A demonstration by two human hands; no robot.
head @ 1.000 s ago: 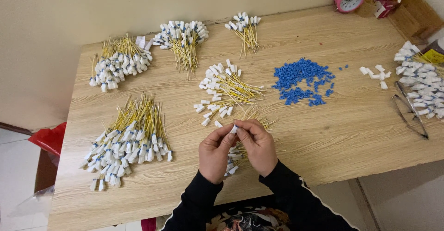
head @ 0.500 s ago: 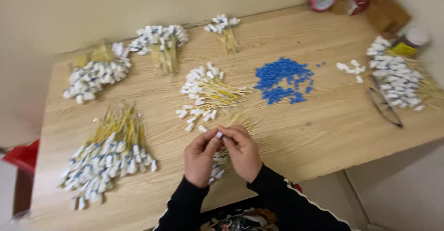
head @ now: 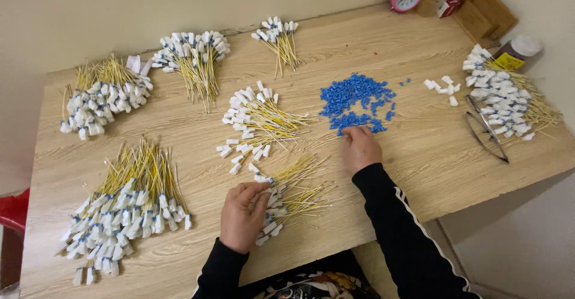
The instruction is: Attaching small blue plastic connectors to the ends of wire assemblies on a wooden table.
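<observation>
While your left hand (head: 242, 215) rests on the tabletop (head: 419, 161) with its fingers curled loosely over the near bundle of yellow wires (head: 290, 191), touching their white connectors, whether it grips one you cannot tell. That bundle lies just left of the blue pile (head: 356, 102) and nearer you. Your right hand (head: 360, 148) sits at the pile's near edge, fingers bent down onto the blue pieces, grasp hidden.
</observation>
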